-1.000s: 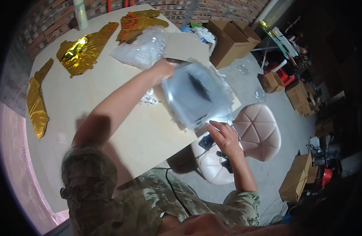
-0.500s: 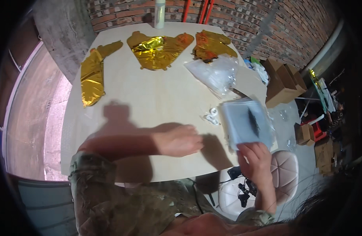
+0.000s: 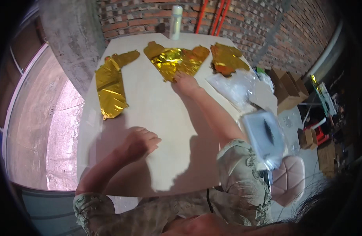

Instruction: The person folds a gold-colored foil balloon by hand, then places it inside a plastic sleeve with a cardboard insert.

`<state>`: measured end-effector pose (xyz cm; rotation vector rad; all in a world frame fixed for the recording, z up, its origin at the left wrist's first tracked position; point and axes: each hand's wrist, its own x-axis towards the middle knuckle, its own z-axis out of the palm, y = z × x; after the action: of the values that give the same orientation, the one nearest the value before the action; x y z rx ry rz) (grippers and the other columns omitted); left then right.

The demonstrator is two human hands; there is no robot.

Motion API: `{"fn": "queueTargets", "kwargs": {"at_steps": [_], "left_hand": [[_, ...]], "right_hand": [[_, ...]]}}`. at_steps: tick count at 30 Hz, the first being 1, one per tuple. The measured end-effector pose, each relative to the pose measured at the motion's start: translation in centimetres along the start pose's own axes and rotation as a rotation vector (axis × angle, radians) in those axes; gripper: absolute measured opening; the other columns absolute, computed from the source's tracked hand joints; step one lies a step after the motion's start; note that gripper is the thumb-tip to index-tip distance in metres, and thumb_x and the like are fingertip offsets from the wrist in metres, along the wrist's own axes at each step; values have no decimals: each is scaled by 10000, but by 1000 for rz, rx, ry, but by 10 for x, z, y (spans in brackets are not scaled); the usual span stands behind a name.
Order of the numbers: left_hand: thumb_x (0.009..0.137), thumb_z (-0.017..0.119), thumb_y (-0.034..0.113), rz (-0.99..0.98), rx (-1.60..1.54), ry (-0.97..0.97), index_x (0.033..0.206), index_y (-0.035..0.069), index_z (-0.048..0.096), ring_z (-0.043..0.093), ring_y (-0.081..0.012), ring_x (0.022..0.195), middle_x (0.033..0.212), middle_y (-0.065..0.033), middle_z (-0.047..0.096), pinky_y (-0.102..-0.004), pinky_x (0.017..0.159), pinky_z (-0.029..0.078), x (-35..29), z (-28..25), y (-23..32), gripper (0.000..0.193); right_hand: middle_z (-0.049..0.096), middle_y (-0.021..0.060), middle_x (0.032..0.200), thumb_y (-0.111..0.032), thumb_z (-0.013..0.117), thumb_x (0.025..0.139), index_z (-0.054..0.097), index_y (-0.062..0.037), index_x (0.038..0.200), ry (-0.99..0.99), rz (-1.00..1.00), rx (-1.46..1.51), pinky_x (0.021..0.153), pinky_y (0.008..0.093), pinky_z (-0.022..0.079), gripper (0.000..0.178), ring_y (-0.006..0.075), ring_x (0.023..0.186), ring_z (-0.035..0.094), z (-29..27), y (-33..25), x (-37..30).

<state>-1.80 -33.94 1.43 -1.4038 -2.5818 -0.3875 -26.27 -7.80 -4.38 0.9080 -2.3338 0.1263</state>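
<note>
Three gold foil pieces that look like flat, uninflated foil balloons lie along the far part of the table: a long one [image 3: 111,88] on the left, a broad one [image 3: 171,61] in the middle, a folded-looking one [image 3: 228,59] on the right. My right hand [image 3: 187,84] reaches out to the near edge of the middle balloon. Its stretched fingers touch the foil, and I see no firm grip. Closer to me, on the left, my left hand [image 3: 142,141] hovers over the table with loosely bent fingers and nothing visible in it.
Clear plastic bags [image 3: 236,86] lie right of my right forearm, beside a stack of clear plastic sleeves [image 3: 263,131] at the table's right edge. A bottle [image 3: 175,23] stands at the back. Cardboard boxes [image 3: 287,88] and a chair [image 3: 289,179] are to the right.
My right hand has left the plastic sleeves and reached forward and left to the middle balloon. My left hand has drawn back to the left. The view has shifted slightly.
</note>
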Motion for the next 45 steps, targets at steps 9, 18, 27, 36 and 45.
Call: {"fn": "queueTargets", "kwargs": {"at_steps": [9, 18, 27, 36, 45], "left_hand": [[805, 718, 163, -134, -154, 131, 1014, 41, 707, 680, -291, 963, 1013, -104, 719, -436, 884, 523, -15, 14, -97, 242], [929, 648, 263, -285, -119, 137, 1269, 32, 634, 587, -335, 1224, 1346, -161, 610, -415, 1040, 480, 128, 53, -173, 411], [899, 689, 268, -426, -25, 400, 1347, 26, 571, 484, -359, 1333, 1495, -199, 450, -438, 1099, 425, 139, 78, -166, 522], [872, 701, 295, -155, 241, 441, 1034, 52, 726, 547, -296, 1247, 1250, -132, 637, -433, 1059, 440, 150, 55, -163, 293], [835, 628, 204, -286, 646, -88, 848, 149, 787, 677, -180, 891, 794, -26, 738, -321, 871, 480, 208, 64, -150, 168]], "right_hand": [[736, 121, 811, -242, 677, 888, 738, -44, 829, -246, 341, 262, 691, 414, 547, 215, 288, 745, 709, -23, 4, 22], [744, 94, 874, -264, 742, 870, 752, -63, 1003, -591, 401, 462, 741, 339, 541, 242, 206, 810, 703, -30, 36, 39], [694, 67, 750, -184, 755, 874, 703, -24, 877, -278, 507, 631, 624, 323, 506, 168, 168, 666, 641, -6, 44, 15], [659, -10, 753, -209, 794, 865, 706, -90, 859, -360, 1062, 1264, 543, 255, 401, 147, 82, 644, 553, -12, 76, 49], [735, 139, 837, -301, 697, 892, 759, -95, 995, -242, 384, 384, 711, 364, 526, 238, 251, 736, 698, -32, 101, 115]]}}
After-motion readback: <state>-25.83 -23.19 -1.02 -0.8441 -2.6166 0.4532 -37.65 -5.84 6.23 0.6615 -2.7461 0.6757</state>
